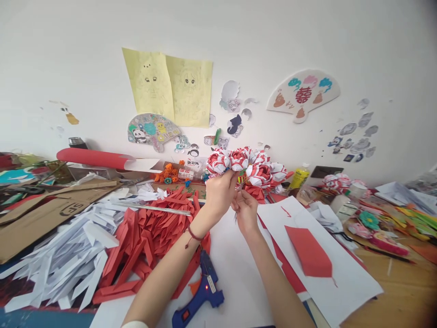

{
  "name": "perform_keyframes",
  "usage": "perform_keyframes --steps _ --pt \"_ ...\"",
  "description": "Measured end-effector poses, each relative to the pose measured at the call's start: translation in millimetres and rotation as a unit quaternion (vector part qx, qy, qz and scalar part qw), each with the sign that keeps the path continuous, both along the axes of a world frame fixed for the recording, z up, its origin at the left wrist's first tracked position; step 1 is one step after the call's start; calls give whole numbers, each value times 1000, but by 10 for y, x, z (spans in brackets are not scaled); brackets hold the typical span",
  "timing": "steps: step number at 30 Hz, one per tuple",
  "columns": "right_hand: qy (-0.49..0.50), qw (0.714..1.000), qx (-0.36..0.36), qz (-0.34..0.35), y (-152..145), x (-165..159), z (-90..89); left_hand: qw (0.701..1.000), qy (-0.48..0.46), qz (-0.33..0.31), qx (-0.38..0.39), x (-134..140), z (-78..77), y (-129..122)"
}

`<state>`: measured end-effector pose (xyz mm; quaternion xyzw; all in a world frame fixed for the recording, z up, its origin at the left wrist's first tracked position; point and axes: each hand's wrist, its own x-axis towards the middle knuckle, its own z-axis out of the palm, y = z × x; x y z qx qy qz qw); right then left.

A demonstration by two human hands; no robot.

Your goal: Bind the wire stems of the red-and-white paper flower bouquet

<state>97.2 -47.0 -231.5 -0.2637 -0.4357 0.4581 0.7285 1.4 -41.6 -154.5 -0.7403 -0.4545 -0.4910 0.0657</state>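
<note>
Nearest the camera, your bare left forearm (164,269) and right forearm (276,278) reach up from the lower edge, a dark red cord bracelet (195,234) on the left wrist. Between them, a blue glue gun (201,296) lies on white paper (239,269), its small indicator lit red. Your left hand (220,193) is closed around a bunch of red-and-white paper flowers (259,174), gripping just below the heads, thumb pointing upward; the bunch is raised in front of you at the centre of the view. Your right hand (247,210) sits directly beneath, thumb and fingers drawn together on the thin stems (235,218), whose ends show below the fingertips; the exact contact is partly hidden. To your left, a heap of folded red strips (160,228) adjoins a heap of white strips (82,246), with slender metallic rods (153,208) across the top and flat brown cardboard (58,209) at the outer side. To your right, a red paper piece (309,253) lies on a white sheet (348,282). Further back stand a yellow bottle (300,177) and, beyond it to the right, more red-and-white flowers (336,182). On the wall, you face two yellow drawing sheets (191,102) and a white fan-shaped cutout (285,86).
</note>
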Motion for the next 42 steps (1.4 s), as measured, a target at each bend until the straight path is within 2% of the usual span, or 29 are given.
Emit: perform_keyframes --steps 4,8,11,15,21,26,31,37,42 --pt "1 999 -16 32 -13 15 16 1000 -7 -19 14 -39 51 -15" --pt "21 996 -29 83 -51 47 64 998 45 -47 14 -135 129 -30" --pt "14 994 -31 108 -59 69 74 996 69 -43 23 -188 151 -23" --pt "-3 995 -15 101 -49 65 57 996 68 -26 51 -198 118 18" --pt "-14 995 -2 101 -55 51 53 992 18 -39 121 -150 60 33" --pt "-10 992 -12 123 -60 76 53 996 18 -25 80 -126 67 3" --pt "-10 992 -22 125 -35 116 40 996 73 -24 35 -134 121 -30" --pt "-10 992 -8 123 -41 112 37 985 160 65 -6 -100 172 -107" --pt "-16 994 7 112 -33 105 35 975 203 83 -40 -97 225 -168"
